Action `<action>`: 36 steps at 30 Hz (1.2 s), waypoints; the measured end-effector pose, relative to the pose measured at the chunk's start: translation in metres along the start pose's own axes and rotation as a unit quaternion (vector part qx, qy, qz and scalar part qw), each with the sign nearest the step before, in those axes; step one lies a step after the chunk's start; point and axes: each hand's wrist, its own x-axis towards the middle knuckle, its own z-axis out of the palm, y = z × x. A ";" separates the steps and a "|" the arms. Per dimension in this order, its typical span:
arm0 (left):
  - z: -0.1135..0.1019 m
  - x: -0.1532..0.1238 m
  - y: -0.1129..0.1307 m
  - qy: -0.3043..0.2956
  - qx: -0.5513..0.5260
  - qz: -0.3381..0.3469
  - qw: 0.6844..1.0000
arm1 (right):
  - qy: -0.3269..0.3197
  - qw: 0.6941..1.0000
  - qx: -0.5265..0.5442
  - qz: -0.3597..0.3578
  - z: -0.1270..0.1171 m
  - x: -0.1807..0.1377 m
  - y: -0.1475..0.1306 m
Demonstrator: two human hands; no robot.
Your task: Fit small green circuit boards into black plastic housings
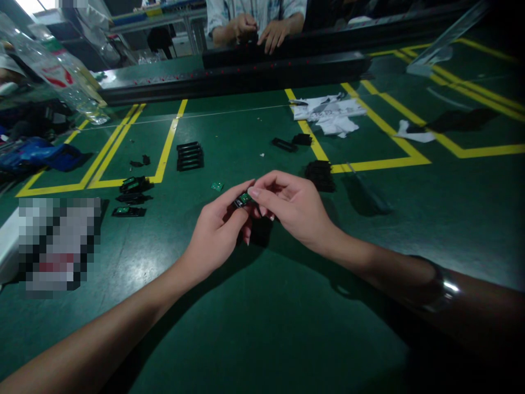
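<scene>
Above the middle of the green table, my left hand (219,227) is closed around one end of a small black plastic housing (238,202) with a green circuit board (245,198) in it. My right hand (297,210) is closed at the other end, its thumb pressing at the board's edge. The fingers hide part of the housing. Just beyond my left fingers lies a loose green circuit board (217,186). A stack of black plastic parts (320,175) is on the table behind my right hand.
At left lie several black housings with boards (129,211), beside a pixelated object (65,241). Black frames (190,156) stand in a row farther back. A screwdriver-like tool (365,186) lies right, crumpled white paper (328,112) beyond it. Another person's hands (273,35) are across the black rail (246,71).
</scene>
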 end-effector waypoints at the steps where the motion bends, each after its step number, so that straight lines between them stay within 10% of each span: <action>1: 0.000 0.000 0.000 0.000 -0.003 0.000 1.000 | 0.001 1.000 0.004 0.000 0.000 0.000 0.000; 36: 0.001 0.000 0.003 0.007 -0.013 -0.006 1.000 | -0.015 1.000 0.002 0.017 -0.001 0.000 0.001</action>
